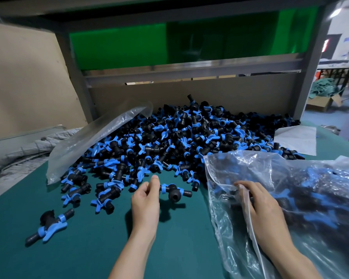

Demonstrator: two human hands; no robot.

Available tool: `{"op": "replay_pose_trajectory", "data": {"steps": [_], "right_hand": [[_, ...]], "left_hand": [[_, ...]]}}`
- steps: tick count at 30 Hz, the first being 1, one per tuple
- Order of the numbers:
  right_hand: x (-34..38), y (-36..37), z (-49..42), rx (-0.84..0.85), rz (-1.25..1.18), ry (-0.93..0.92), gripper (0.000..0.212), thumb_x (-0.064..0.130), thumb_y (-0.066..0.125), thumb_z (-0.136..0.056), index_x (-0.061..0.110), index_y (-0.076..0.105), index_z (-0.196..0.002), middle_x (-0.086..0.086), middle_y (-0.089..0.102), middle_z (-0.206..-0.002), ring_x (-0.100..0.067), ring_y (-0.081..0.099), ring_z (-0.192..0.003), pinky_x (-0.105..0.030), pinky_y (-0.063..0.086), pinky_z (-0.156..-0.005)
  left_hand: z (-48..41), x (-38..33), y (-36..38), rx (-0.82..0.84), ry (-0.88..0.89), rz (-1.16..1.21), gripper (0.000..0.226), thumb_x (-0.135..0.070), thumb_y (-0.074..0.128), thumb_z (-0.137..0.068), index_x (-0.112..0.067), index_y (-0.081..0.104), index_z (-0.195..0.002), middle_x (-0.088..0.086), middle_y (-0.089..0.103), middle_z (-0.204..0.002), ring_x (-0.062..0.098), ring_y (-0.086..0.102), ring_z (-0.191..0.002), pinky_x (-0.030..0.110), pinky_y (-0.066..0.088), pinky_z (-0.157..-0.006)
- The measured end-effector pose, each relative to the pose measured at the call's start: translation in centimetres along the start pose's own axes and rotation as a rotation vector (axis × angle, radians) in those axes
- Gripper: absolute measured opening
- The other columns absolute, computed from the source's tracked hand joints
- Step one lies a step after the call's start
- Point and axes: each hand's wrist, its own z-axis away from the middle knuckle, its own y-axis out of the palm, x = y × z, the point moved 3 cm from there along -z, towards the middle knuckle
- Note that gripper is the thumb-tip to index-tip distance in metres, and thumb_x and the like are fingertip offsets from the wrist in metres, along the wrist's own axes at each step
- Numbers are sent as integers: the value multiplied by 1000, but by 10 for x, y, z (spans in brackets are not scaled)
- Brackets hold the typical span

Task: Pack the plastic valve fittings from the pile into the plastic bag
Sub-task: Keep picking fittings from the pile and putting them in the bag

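A big pile of black and blue plastic valve fittings (175, 137) lies on the green table (89, 238). My left hand (146, 200) pinches one end of a black and blue fitting (174, 192) just in front of the pile, a little above the table. At the right, my right hand (260, 206) grips the rim of a clear plastic bag (290, 198) that holds many fittings and lies with its mouth toward the pile.
A second, empty clear bag (93, 141) drapes over the pile's left side. A few loose fittings (48, 226) lie at the front left. A cardboard wall (189, 95) and a grey metal frame (77, 77) stand behind the pile. A white sheet (294, 137) lies at the right.
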Motion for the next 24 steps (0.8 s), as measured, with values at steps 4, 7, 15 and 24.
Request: {"op": "replay_pose_trajectory", "data": {"steps": [4, 7, 15, 24], "right_hand": [[-2, 1, -1, 0, 1, -6, 23, 31, 44, -101, 24, 63, -110, 10, 62, -104, -17, 60, -97, -40, 48, -83], [-2, 1, -1, -3, 3, -4, 23, 32, 43, -101, 25, 63, -110, 12, 61, -103, -16, 60, -96, -39, 48, -82], [-3, 2, -1, 0, 9, -6, 22, 32, 44, -101, 26, 63, -109, 11, 62, -104, -17, 60, -95, -40, 48, -83], [3, -3, -1, -23, -128, 19, 21, 32, 44, -101, 28, 64, -109, 14, 63, -106, -5, 60, -97, -32, 48, -84]], "left_hand": [[-1, 0, 0, -9, -22, 13, 53, -46, 55, -93, -12, 25, -67, -2, 19, -58, 14, 18, -53, 32, 17, -56], [-1, 1, -1, -11, -28, 17, 54, -46, 55, -94, -8, 27, -68, 0, 19, -60, 14, 19, -54, 32, 17, -57], [1, -3, -1, 7, -50, 46, 54, -46, 55, -93, -13, 22, -66, -1, 17, -60, 16, 17, -57, 33, 15, -58], [7, -4, 9, 148, -92, 259, 29, -32, 54, -99, -8, 60, -85, -7, 60, -63, 7, 49, -55, 30, 42, -63]]}}
